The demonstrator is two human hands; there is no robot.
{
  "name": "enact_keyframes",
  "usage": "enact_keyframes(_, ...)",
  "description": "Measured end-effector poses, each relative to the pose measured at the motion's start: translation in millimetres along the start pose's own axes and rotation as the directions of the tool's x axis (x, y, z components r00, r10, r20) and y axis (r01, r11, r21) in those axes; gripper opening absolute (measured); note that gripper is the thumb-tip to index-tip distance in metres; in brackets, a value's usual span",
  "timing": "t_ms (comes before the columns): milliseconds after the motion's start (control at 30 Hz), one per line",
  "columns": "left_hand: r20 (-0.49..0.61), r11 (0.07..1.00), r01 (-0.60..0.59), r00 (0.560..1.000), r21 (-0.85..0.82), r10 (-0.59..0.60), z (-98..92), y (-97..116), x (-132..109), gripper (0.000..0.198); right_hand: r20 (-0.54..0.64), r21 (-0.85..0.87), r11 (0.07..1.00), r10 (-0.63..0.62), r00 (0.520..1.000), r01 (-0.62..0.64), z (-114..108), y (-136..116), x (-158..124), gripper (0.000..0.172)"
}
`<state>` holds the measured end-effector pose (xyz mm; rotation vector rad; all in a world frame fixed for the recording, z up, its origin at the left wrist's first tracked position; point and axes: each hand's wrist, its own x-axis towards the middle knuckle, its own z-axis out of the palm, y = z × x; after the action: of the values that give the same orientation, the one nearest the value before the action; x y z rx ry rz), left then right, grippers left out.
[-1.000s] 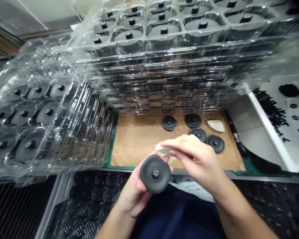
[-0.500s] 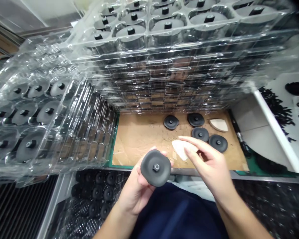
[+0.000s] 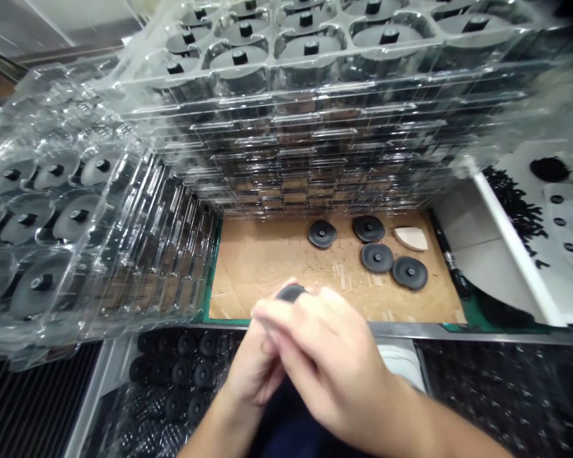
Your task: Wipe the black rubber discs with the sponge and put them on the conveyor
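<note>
My left hand (image 3: 251,375) grips a black round disc (image 3: 291,292), of which only the top edge shows. My right hand (image 3: 325,362) lies over the disc and the left hand, fingers pressed together toward the left; the white wedge-shaped piece it held earlier is hidden. Several more black discs (image 3: 376,257) lie on the brown board (image 3: 267,261) beyond my hands, with another white wedge piece (image 3: 411,238) beside them.
Tall stacks of clear plastic trays (image 3: 315,114) holding black discs stand behind the board and at the left (image 3: 52,216). A bin of black discs (image 3: 181,375) sits below left. A white divider (image 3: 510,248) and loose black parts (image 3: 518,207) are at the right.
My right hand moved left with the white piece and now covers the disc in my left hand. The disc has tipped so only its top edge shows.
</note>
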<state>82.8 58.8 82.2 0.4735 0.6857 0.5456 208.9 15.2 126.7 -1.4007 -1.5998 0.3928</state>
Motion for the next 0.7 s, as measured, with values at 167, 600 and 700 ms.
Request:
enact_keyframes(167,-0.009,1.000,-0.014,1.000,-0.015,0.014,-12.2,0,3,0.064,0.188,-0.007,0.996,0.084,0.979,-0.084,-22,5,-15,0.019)
enact_keyframes(600,0.147,0.994,0.103,0.984,-0.029,-0.098,-3.5,8,0,0.050,0.145,-0.120,0.975,-0.168,0.975,0.186,-19,37,20,0.029)
enact_keyframes(700,0.189,0.986,0.120,0.977,-0.112,-0.098,-7.5,7,1,0.058,0.008,-0.103,0.979,0.178,0.984,-0.177,-17,55,-1,0.023)
